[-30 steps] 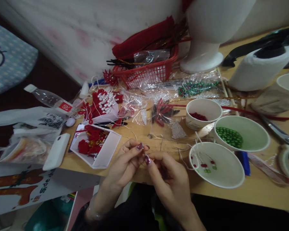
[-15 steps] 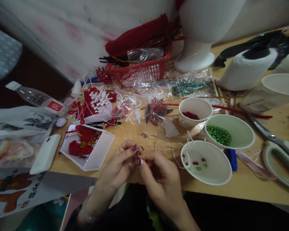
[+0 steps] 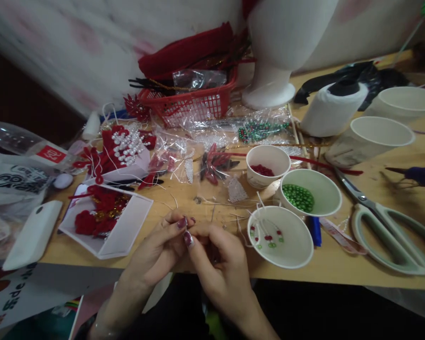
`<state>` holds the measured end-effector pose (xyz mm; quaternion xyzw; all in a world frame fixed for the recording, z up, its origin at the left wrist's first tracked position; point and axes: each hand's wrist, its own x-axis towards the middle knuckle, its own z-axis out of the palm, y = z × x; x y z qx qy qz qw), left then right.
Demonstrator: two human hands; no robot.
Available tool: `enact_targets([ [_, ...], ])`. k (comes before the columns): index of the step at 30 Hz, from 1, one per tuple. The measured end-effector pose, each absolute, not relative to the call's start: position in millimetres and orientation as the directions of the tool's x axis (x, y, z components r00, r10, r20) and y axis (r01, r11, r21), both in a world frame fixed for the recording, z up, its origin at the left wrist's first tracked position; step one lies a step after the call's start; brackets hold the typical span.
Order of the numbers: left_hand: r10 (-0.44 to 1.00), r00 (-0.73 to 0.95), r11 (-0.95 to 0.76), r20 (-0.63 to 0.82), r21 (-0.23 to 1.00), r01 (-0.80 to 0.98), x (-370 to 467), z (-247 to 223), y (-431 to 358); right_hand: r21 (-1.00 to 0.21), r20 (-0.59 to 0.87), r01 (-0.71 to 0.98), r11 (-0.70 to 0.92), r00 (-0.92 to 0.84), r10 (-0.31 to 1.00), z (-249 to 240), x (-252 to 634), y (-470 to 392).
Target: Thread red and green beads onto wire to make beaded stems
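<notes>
Centrally, at the near edge of the cluttered wooden worktable (image 3: 375,264), the left hand (image 3: 156,250) and the right hand (image 3: 217,264) are brought together, fingertips pinched closed on something very fine, probably a thin pale wire or thread, though the item itself is too small to be made out. Just right of the hands, a wide white paper bowl (image 3: 286,250) is seen holding a few finished strands of red and green beads; beyond it, a white paper cup of green beads (image 3: 310,193) and a smaller white paper cup of red beads (image 3: 267,165) remain well stocked, so the beading is judged partly done with plenty left. To the left, an open white box of red knotted ornaments (image 3: 106,222) is noted; far off, a red plastic mesh basket (image 3: 191,101). Pale green-handled scissors (image 3: 389,226) lie at right. A whitish wall bounds the far side.
</notes>
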<state>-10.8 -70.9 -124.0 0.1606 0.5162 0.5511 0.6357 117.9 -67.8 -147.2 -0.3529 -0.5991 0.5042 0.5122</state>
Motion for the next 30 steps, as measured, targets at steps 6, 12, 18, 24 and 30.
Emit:
enact_targets([
  [6, 0.822, -0.076, 0.389, -0.564, 0.655, -0.648, -11, -125, -71, -0.970, 0.240, -0.104, 0.221, -0.231, 0.943, -148, 119, -70],
  [12, 0.821, -0.029, 0.401, -0.570, 0.611, -0.682, -10, -123, -71, -0.970, 0.239, -0.109, 0.219, -0.226, 0.944, -148, 118, -70],
  [18, 0.845, -0.047, 0.363, -0.533, 0.636, -0.681, -11, -124, -72, -0.974, 0.224, -0.093, 0.209, -0.214, 0.951, -149, 119, -70],
  [24, 0.927, -0.312, 0.091, -0.208, 0.932, -0.352, -13, -127, -78, -0.958, 0.279, -0.119, 0.262, -0.170, 0.945, -149, 120, -67],
  [30, 0.904, -0.395, -0.152, 0.164, 0.986, 0.062, -16, -129, -86, -0.950, 0.302, -0.138, 0.280, -0.185, 0.935, -150, 120, -68],
])
